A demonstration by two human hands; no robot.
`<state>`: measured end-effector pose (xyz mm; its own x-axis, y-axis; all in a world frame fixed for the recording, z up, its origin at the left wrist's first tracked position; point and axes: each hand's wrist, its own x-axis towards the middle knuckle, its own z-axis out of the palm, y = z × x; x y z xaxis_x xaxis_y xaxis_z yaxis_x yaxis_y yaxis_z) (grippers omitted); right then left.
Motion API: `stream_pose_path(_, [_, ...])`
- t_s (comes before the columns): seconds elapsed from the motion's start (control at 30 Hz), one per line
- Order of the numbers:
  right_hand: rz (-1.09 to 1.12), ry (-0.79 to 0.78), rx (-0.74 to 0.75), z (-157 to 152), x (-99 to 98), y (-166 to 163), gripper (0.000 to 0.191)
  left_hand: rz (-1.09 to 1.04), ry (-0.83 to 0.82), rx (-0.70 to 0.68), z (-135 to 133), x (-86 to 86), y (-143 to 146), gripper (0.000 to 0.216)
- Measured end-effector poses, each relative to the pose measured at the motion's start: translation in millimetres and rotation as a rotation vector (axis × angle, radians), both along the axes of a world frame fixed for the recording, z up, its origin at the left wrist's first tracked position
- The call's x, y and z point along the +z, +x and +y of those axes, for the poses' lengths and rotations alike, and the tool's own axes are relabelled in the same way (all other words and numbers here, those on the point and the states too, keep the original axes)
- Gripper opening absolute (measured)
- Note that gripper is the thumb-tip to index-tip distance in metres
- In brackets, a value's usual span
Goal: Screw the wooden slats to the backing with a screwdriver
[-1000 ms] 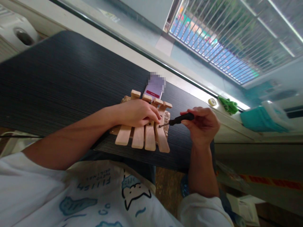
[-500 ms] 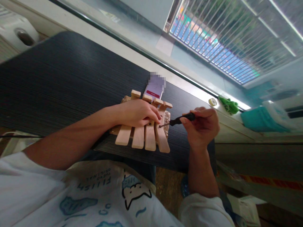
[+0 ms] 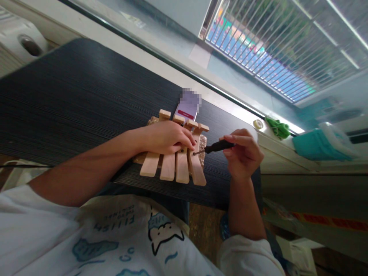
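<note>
A wooden slat assembly (image 3: pixel 175 168) made of several pale slats lies on the dark table (image 3: pixel 71 103). My left hand (image 3: pixel 166 137) presses down on the slats, fingers curled over them. My right hand (image 3: pixel 243 153) pinches the black handle of a small screwdriver (image 3: pixel 214 147). The screwdriver's metal tip touches the side of the rightmost slat. A crinkled clear bag (image 3: pixel 202 147) lies under the slats at their right edge.
A phone (image 3: pixel 188 105) leans upright behind the slats. Beyond the table's far edge runs a window sill with a small round object (image 3: pixel 258 124), a green cloth (image 3: pixel 277 128) and a teal bag (image 3: pixel 316 147). A white appliance (image 3: pixel 20 40) stands at the far left.
My right hand's fingers have shifted around the screwdriver handle, turning it, and the hand has dropped slightly. My left hand and the slats stay put.
</note>
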<state>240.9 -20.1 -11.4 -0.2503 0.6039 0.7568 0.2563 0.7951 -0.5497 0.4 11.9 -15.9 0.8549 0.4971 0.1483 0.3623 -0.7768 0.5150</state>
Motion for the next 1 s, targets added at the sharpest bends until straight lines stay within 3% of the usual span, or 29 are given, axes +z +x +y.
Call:
stream_pose_path(0.33, [-0.05,-0.251,0.217,-2.2,9.2,3.6,0.034,-0.003,-0.004,0.014,-1.2,2.8,0.2,0.044])
stream_pose_path(0.47, [-0.003,-0.308,0.227,-4.0,6.1,3.5,0.032,-0.006,-0.017,0.011,-1.1,3.0,0.3,0.043])
stream_pose_path(0.67, [0.025,-0.323,0.22,-5.7,6.2,3.3,0.023,-0.01,-0.008,0.002,-1.1,3.1,0.2,0.043])
stream_pose_path(0.87, [0.003,-0.303,0.203,-4.9,8.1,2.1,0.033,0.0,-0.008,0.007,-1.0,2.6,0.1,0.042])
stream_pose_path(1.0, [0.011,-0.278,0.194,-4.7,6.1,1.5,0.029,0.008,-0.01,0.001,-1.1,3.1,1.0,0.044])
